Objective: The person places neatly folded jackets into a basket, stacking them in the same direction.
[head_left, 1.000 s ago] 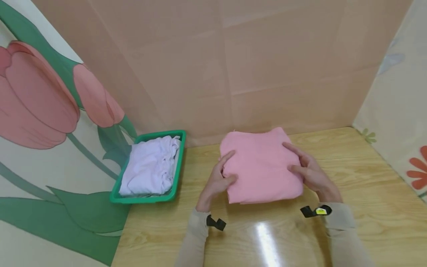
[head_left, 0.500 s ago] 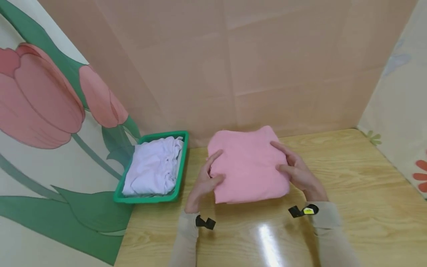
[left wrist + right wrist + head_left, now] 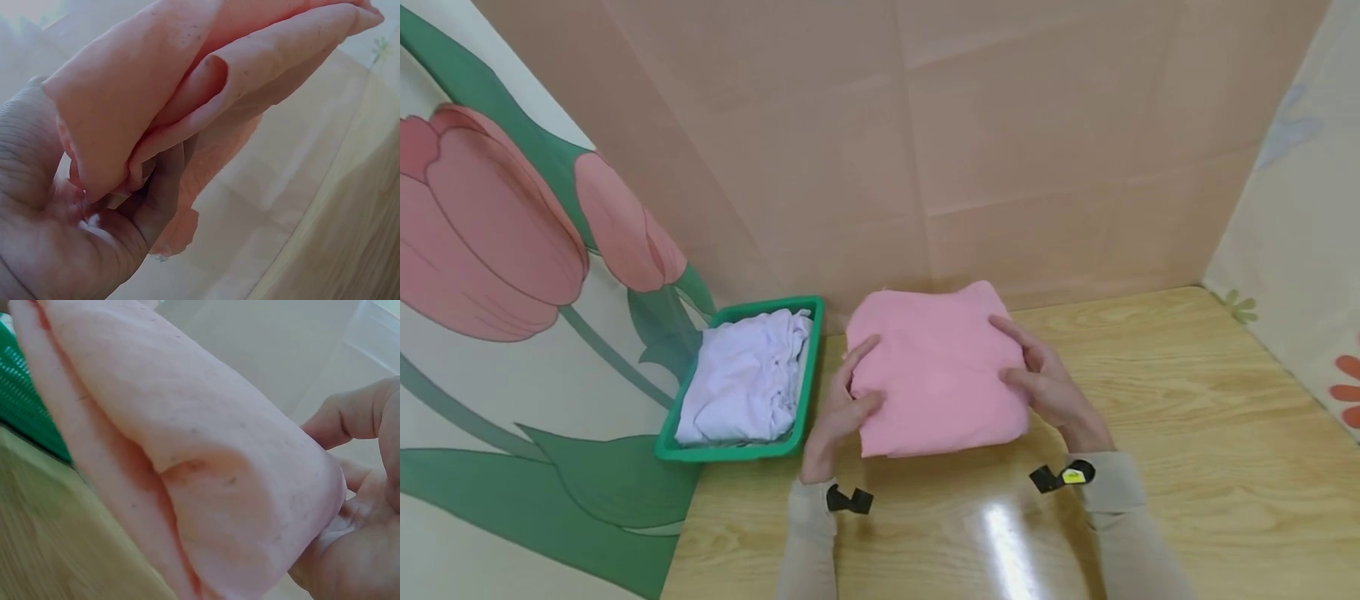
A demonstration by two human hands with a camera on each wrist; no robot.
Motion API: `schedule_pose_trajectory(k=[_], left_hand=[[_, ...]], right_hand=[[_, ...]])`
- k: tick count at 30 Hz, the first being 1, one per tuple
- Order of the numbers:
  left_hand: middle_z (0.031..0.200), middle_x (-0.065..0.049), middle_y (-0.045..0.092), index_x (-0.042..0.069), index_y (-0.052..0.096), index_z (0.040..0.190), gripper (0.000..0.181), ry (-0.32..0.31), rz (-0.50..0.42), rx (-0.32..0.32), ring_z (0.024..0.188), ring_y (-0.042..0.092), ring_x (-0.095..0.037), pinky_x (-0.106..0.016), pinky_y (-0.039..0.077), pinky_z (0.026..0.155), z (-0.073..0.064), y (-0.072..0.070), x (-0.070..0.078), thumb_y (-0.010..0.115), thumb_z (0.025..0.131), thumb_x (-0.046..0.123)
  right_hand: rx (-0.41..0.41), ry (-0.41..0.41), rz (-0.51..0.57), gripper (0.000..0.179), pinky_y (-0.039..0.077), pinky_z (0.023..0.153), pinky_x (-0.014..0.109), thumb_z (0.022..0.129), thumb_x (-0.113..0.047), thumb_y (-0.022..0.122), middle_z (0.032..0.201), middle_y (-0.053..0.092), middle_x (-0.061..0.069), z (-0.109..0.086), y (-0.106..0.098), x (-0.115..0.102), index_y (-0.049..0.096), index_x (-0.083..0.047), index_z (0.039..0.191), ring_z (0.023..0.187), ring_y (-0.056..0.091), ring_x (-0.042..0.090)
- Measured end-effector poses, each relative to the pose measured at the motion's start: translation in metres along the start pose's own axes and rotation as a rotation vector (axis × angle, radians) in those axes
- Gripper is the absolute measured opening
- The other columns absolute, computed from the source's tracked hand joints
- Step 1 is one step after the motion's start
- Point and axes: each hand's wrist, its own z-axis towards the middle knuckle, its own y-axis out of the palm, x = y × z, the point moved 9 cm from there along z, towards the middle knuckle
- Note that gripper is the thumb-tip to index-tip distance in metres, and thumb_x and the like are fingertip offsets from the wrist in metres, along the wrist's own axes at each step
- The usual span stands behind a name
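A folded pink cloth [image 3: 936,371], roughly square, hangs above the table between both hands. My left hand [image 3: 842,408] grips its left edge, thumb on top and some fingers underneath. On the opposite edge my right hand [image 3: 1048,383] holds the cloth the same way, its thumb and a finger showing on top. In the left wrist view, the folded layers of the pink cloth [image 3: 250,69] show from the side, with fingers bent beneath them. The right wrist view has the rolled fold of the pink cloth [image 3: 206,450] resting in the hand.
Left of the cloth, a green basket [image 3: 808,383] stands on the wooden table [image 3: 1180,400] with folded pale lavender cloth [image 3: 745,375] inside. A beige sheet [image 3: 925,150] covers the wall behind. A painted wall [image 3: 497,233] borders the left side, another the right.
Both hands have carried the pink cloth leftward, closer to the green basket. The basket and its contents have stayed in place; the head view has shifted slightly.
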Motion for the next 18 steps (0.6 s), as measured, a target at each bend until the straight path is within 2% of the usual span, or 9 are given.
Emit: schedule_pose_trajectory(k=[4,8,18], left_hand=[[0.150,-0.020,0.045,0.017,0.046,0.162,0.088,0.021,-0.002,0.026,0.116,0.054,-0.030,-0.031,0.056,0.086,-0.002,-0.010,0.001,0.066,0.081,-0.010],[0.155,-0.018,0.042,0.017,0.047,0.162,0.088,0.031,0.023,0.034,0.121,0.050,-0.032,-0.031,0.054,0.088,-0.002,-0.015,0.001,0.066,0.081,-0.011],[0.161,-0.009,0.044,0.017,0.054,0.158,0.088,0.044,0.046,0.104,0.123,0.049,-0.028,-0.029,0.053,0.089,-0.005,-0.030,0.005,0.065,0.076,-0.014]], right_hand=[[0.014,0.007,0.003,0.079,0.058,0.076,0.024,0.099,0.014,0.051,0.174,0.018,0.016,0.002,0.008,0.004,0.027,-0.011,0.170,0.109,0.058,0.013],[0.010,-0.004,0.032,0.080,0.058,0.078,0.024,0.098,0.016,0.050,0.176,0.013,0.018,0.004,0.013,0.007,0.026,-0.009,0.170,0.113,0.057,0.013],[0.010,-0.046,0.089,0.082,0.058,0.088,0.024,0.094,0.020,0.050,0.168,0.026,0.013,0.011,0.024,0.014,0.026,-0.005,0.169,0.120,0.052,0.012]])
